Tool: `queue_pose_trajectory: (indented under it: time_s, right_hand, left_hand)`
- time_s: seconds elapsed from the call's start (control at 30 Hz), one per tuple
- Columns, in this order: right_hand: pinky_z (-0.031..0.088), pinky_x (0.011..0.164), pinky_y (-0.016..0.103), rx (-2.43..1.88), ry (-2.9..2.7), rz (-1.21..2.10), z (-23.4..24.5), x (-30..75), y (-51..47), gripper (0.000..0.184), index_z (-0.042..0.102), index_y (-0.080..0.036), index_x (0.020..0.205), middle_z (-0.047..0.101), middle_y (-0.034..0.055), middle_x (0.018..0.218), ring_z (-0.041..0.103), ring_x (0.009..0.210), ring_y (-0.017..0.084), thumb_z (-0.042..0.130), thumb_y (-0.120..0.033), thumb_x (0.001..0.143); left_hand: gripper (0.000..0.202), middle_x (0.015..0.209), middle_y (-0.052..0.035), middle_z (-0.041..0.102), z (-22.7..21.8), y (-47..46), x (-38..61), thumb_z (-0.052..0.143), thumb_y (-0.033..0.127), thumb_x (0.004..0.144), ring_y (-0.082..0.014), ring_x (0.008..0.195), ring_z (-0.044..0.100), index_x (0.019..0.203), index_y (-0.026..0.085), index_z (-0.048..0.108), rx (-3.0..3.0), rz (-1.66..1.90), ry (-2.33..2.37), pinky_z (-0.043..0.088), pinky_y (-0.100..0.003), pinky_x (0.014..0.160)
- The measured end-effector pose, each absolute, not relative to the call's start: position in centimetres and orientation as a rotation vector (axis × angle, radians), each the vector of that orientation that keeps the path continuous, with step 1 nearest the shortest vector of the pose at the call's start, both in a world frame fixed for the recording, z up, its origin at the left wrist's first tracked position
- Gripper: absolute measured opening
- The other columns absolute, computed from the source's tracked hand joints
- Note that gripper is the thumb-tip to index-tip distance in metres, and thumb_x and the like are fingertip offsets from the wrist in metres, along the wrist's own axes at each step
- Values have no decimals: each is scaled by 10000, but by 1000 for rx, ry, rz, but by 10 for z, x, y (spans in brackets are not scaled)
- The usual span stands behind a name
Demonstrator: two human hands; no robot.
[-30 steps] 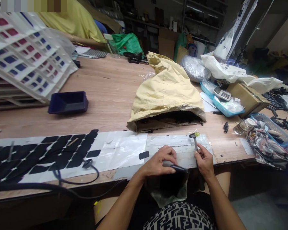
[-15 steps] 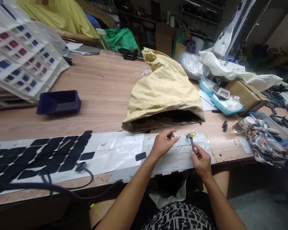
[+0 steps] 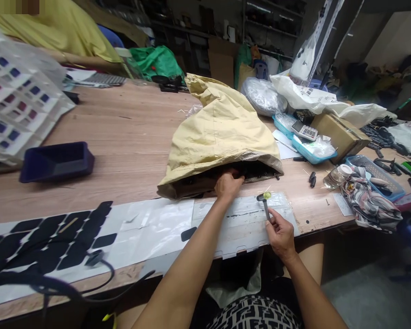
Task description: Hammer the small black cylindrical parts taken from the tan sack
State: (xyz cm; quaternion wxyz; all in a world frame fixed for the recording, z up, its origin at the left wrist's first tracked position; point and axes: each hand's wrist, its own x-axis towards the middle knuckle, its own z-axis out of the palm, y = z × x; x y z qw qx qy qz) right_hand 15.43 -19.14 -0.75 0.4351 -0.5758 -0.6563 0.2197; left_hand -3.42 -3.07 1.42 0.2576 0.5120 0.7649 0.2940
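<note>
My left hand (image 3: 228, 183) reaches into the mouth of a yellow cloth bag (image 3: 222, 132) lying on the table. Its fingertips are partly hidden in the dark opening among small black pieces, so their grip is unclear. My right hand (image 3: 280, 232) is closed around the thin dark handle of a small hammer (image 3: 264, 199), whose head has a yellow-green end. The hammer head is over a pale, scuffed board (image 3: 241, 228) at the table's front edge. A flat black piece (image 3: 188, 234) with rounded corners lies left of my left forearm.
Rows of flat black pieces (image 3: 70, 233) lie on a white sheet to the left, with a dark cable over them. Farther back are a navy tray (image 3: 57, 162) and a white crate (image 3: 17, 100). Blue baskets, a jar (image 3: 337, 177) and cloth (image 3: 371, 201) are at right. Someone in yellow is at far left.
My left hand has moved forward from above the board into the bag's mouth. My right hand still holds the hammer over the board. The whole view has shifted slightly.
</note>
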Motion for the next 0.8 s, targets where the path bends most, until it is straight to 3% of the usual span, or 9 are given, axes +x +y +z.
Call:
queue_pose_trajectory:
  time_s: [0.27, 0.53, 0.8]
  right_hand:
    - [410, 472, 206, -1456, -1622, 572, -8, 155, -192, 410, 691, -127, 1252, 569, -18, 688, 468, 513, 99, 580, -258, 880]
    - [459, 526, 212, -1450, -1610, 595, -8, 156, -190, 416, 689, -134, 1263, 592, -8, 715, 513, 560, 111, 585, -264, 882]
    - [393, 449, 200, -1444, -1634, 554, -6, 157, -195, 412, 692, -124, 1256, 581, -7, 720, 447, 512, 89, 593, -267, 882]
  left_hand:
    - [198, 864, 4, 721, 14, -117, -62, 752, 366, 740, -190, 773, 621, 890, 240, 724, 1559, 956, 1695, 429, -295, 673]
    - [160, 911, -6, 698, -14, -149, -66, 766, 277, 748, -232, 919, 570, 890, 242, 701, 1784, 909, 1665, 444, -353, 830]
    - [144, 952, -12, 692, -13, -150, -65, 730, 275, 778, -239, 951, 562, 920, 256, 714, 1808, 899, 1646, 443, -367, 856]
